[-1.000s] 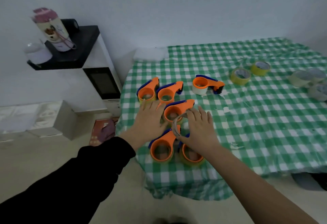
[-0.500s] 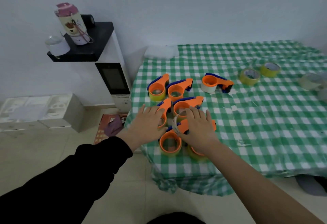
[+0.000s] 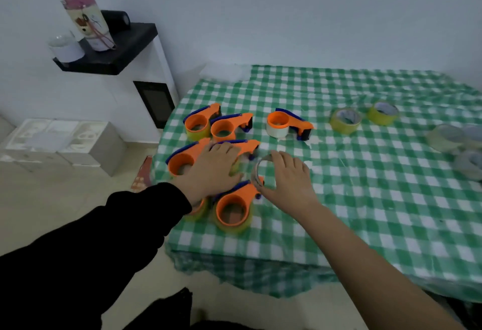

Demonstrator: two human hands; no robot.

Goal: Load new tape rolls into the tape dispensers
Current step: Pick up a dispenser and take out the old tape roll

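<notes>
Head view. The left hand (image 3: 212, 170) lies palm down, fingers straight and spread, pressing on the cluster of orange dispensers (image 3: 197, 123) at the near left corner of the green checked tablecloth (image 3: 365, 199). The right hand (image 3: 287, 178) curls its fingers and thumb round a thin grey ring (image 3: 258, 173), held upright just beyond the tip of the nearest dispenser (image 3: 236, 207); whether the ring is a spent core or an almost finished roll cannot be told. A lone dispenser (image 3: 283, 123) carrying a white roll stands apart behind the cluster. The fresh stock is well to the right: two yellow rolls (image 3: 345, 120) at mid-table and several clear rolls (image 3: 446, 138) at the right edge. Judged step: clearing the ring away before fetching a new roll. To do it well, set the ring down away from the new rolls so that the two are not confused, keep the flat hand steadying one chosen dispenser, and seat the next roll squarely on the hub with its free end leading toward the blade.
</notes>
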